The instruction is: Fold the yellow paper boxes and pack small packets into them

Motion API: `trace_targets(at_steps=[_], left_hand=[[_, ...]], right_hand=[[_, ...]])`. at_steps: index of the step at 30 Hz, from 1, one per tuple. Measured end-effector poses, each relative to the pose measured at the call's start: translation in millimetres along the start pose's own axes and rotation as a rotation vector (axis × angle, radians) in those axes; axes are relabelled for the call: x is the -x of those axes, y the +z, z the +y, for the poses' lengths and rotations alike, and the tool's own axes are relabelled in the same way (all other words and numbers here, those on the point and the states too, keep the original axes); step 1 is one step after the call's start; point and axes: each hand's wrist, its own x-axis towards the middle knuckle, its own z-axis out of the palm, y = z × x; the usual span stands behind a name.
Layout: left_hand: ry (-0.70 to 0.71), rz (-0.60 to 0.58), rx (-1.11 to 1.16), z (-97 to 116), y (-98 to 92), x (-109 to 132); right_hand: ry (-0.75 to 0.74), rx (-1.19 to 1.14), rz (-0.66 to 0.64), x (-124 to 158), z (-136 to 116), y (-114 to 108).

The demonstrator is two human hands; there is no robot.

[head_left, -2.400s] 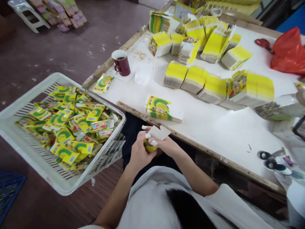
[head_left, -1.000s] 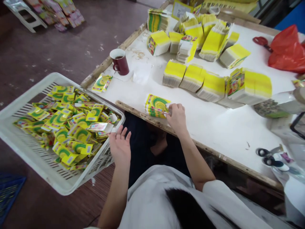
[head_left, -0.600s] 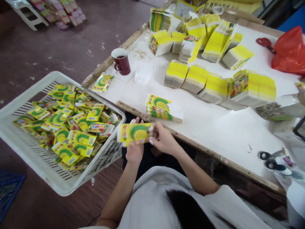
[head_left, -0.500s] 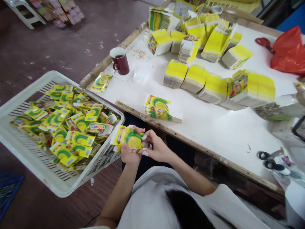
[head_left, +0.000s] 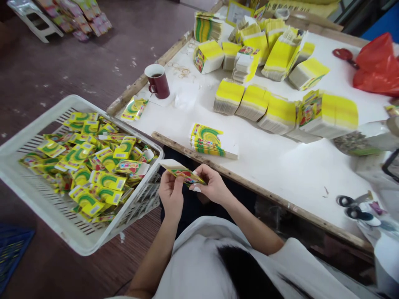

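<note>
Both my hands hold one flat yellow-and-green printed carton (head_left: 182,172) over my lap, tilted almost edge-on. My left hand (head_left: 171,195) grips it from below with fingers closed. My right hand (head_left: 211,185) pinches its right end. Just beyond, a small stack of the same flat cartons (head_left: 209,141) lies at the near edge of the white table (head_left: 280,166). To my left stands a white plastic basket (head_left: 43,195) heaped with several cartons (head_left: 90,164).
Rows of yellow carton stacks (head_left: 274,112) cover the table's far half. A dark red mug (head_left: 158,80) stands at the left corner, a red plastic bag (head_left: 377,66) far right, scissors (head_left: 358,207) near right. A loose carton (head_left: 134,108) lies by the mug.
My left hand dropped a carton at the basket while my right took a fresh one from the near stack. Both hands brought it over my lap and turned it from face-up to nearly edge-on.
</note>
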Motion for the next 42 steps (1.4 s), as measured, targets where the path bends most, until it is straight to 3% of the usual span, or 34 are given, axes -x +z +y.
trace_targets(at_steps=[2,5,8,13,17,21,25,28,33,35,38,40,42], left_hand=[[0.015,-0.041,-0.002,3.2,4.0,4.2],[0.102,-0.093,-0.015,10.6,11.7,8.3],[0.122,-0.082,-0.017,15.5,15.6,7.9],[0.010,0.019,0.054,8.1,7.5,0.4],[-0.044,0.152,0.084,0.6,3.2,-3.6],[-0.077,0.132,0.184,0.9,8.3,-3.4],[-0.124,0.091,0.164,1.5,12.3,-2.9],[-0.104,0.084,0.128,4.4,6.6,-8.8],[0.063,-0.040,0.125,21.9,-24.9,-32.0],[0.112,-0.200,-0.037,29.1,-34.6,-35.1],[0.030,-0.538,-0.404,34.3,-33.7,-25.5],[-0.042,-0.618,-0.549,33.4,-26.0,-14.6],[-0.037,-0.567,-0.632,29.9,-18.6,-5.1]], right_hand=[[-0.051,0.078,0.026,2.5,1.8,2.2],[-0.171,0.399,0.071,7.5,4.3,8.0],[-0.255,0.605,0.053,11.0,4.8,11.4],[-0.200,0.262,-0.030,8.0,5.8,1.9],[-0.018,0.000,0.041,1.9,8.0,-6.2],[0.066,-0.151,0.154,-1.8,8.3,-3.0],[0.077,-0.157,0.205,-0.4,9.2,3.2],[-0.078,0.032,0.181,1.7,7.1,-3.5],[-0.403,0.603,0.076,6.1,-12.9,-33.7],[-0.461,0.784,-0.019,9.7,-21.7,-38.3],[-0.543,0.887,-0.152,16.6,-26.4,-32.2],[-0.576,0.864,-0.068,20.5,-22.7,-25.3],[-0.533,0.759,0.180,21.9,-15.4,-19.8]])
